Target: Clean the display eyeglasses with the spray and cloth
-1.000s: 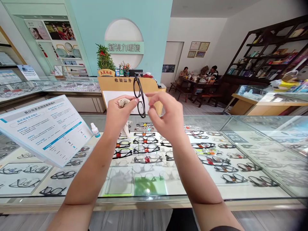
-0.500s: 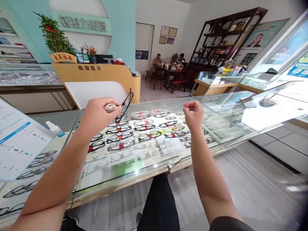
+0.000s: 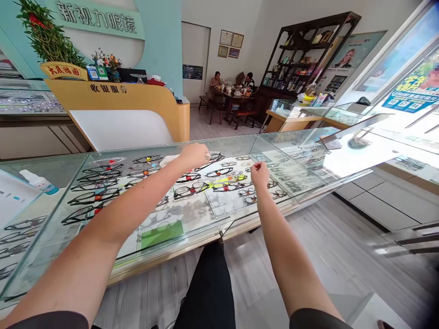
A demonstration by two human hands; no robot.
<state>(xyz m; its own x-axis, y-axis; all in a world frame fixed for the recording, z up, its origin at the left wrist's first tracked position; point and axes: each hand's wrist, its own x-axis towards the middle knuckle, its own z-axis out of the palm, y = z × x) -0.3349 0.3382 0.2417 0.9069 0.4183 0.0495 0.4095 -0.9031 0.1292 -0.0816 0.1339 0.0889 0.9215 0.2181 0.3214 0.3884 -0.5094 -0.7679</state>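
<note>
My left hand (image 3: pixel 195 155) reaches far over the glass counter top (image 3: pixel 236 142) and rests low on it. It grips a pair of black-framed glasses (image 3: pixel 216 157), whose frame pokes out to the right of the fingers. A pale cleaning cloth (image 3: pixel 168 160) shows just left of that hand, under the wrist. My right hand (image 3: pixel 259 174) hovers over the counter to the right, fingers curled together and holding nothing. Rows of display glasses (image 3: pixel 103 183) lie under the glass.
A small spray bottle (image 3: pixel 39 182) and a printed sheet (image 3: pixel 9 201) sit at the counter's left end. A yellow cashier desk (image 3: pixel 137 103) stands behind. People sit at a table (image 3: pixel 233 89) in the back. More glass cases (image 3: pixel 346 151) run to the right.
My view swung right and down. My left hand carried the glasses and cloth from chest height down onto the counter. My right hand let go of the frame and moved right.
</note>
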